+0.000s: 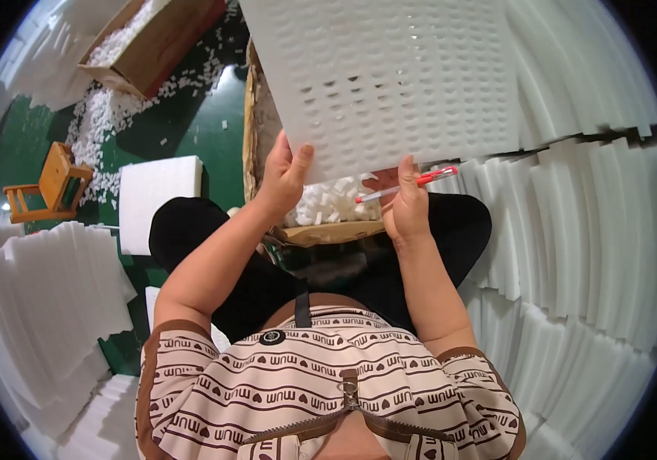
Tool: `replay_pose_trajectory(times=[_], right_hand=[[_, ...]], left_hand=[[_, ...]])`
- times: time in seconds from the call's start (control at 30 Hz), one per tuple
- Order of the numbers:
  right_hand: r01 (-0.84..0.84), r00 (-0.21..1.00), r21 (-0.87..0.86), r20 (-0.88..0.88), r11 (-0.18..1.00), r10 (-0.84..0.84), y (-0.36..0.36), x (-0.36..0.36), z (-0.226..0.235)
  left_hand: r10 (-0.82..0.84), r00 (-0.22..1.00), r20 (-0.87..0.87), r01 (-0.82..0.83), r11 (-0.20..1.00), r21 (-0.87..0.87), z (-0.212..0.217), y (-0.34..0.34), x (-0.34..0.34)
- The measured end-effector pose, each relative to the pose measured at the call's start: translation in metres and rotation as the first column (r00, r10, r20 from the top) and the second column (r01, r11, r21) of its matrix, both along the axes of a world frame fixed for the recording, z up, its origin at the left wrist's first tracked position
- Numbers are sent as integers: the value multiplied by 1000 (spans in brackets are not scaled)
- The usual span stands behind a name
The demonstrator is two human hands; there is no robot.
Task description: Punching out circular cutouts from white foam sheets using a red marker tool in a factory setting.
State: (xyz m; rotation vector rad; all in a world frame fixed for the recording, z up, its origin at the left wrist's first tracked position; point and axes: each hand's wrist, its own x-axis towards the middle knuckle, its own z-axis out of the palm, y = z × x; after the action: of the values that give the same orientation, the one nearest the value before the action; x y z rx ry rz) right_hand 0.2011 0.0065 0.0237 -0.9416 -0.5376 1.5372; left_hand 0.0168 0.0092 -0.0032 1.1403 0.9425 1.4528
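Observation:
I hold up a large white foam sheet (pixel 397 77), punched with rows of small slots, in front of me. My left hand (pixel 284 178) grips its lower left edge, thumb on the near face. My right hand (pixel 405 205) pinches the lower edge further right and also holds a red pen (pixel 409 184), lying across the fingers and pointing left. Below the sheet, a cardboard box (pixel 328 231) rests by my knees, filled with small white foam bits (pixel 325 203).
Stacks of white foam sheets (pixel 589 245) fill the right side, and more lie at the left (pixel 45 307). A foam block (pixel 156 195) lies on the green floor. A second cardboard box (pixel 152 46) sits at the top left beside scattered foam bits. A small wooden stool (pixel 49 184) stands left.

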Motion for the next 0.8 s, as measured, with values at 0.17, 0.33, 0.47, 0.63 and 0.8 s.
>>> replay_pose_trajectory(times=[0.17,0.33,0.47,0.63,0.8], right_hand=[[-84,993,78,92,993,77,-2,12,-22],[-148,977,40,158,988,140,-11,8,-18],[-214,951,18,232,977,205,-10,25,-15],[-136,991,33,3,990,136,-12,11,-14],[-71,991,29,-108,997,74,-11,6,-19]], left_hand=[[-238,889,392,336,919,-205,1,-2,-14],[-179,679,712,441,875,-200,17,0,-20],[-83,718,691,348,903,-253,16,17,-43],[-60,581,812,400,889,-221,9,13,-32],[-134,447,884,515,847,-132,-3,1,-14]])
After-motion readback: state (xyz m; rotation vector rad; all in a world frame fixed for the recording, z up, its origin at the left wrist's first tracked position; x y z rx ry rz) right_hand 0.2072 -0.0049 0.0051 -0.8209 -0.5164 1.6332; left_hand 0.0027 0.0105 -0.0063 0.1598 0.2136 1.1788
